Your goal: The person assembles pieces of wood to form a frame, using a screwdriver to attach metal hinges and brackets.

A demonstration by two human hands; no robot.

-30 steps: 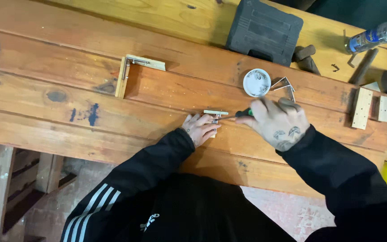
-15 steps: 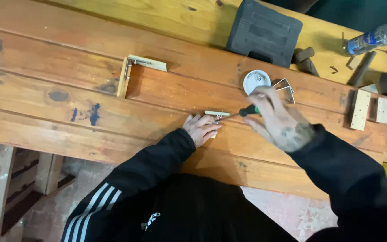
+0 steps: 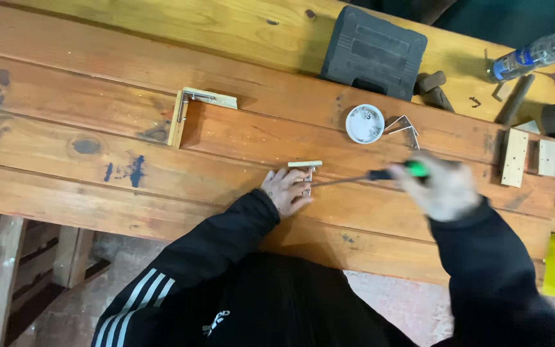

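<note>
Since half a second ago the right hand (image 3: 443, 191) is sliding outward and down along the bench, blurring as it goes, and the screwdriver (image 3: 380, 175) is now lying nearly level with its tip reaching toward the small piece under the left hand (image 3: 285, 191).

Across the wide wooden workbench (image 3: 97, 128) the person in the black jacket is leaning in over the front planks. At the far edge a dark plastic tool case (image 3: 372, 53) is sitting shut, with a clear bottle (image 3: 529, 56) lying off to its right. To the left, well apart from the hands, a finished-looking corner joint (image 3: 191, 109) of two wooden strips and a metal bracket is resting on the bench, so one assembly is seemingly done. At the right edge two short wood blocks (image 3: 527, 157) are waiting, unjoined. A small white round dish (image 3: 365, 123) is standing beside spare metal brackets (image 3: 403, 125).

The left hand's fingers are pressing down, partly curled, pinning a small wood strip with a bracket (image 3: 306, 171) against the bench. The right hand is gripping the screwdriver's green-and-black handle, though blur is hiding the exact finger hold. This second joint is looking only partway fastened; I cannot tell how many screws are in.
</note>
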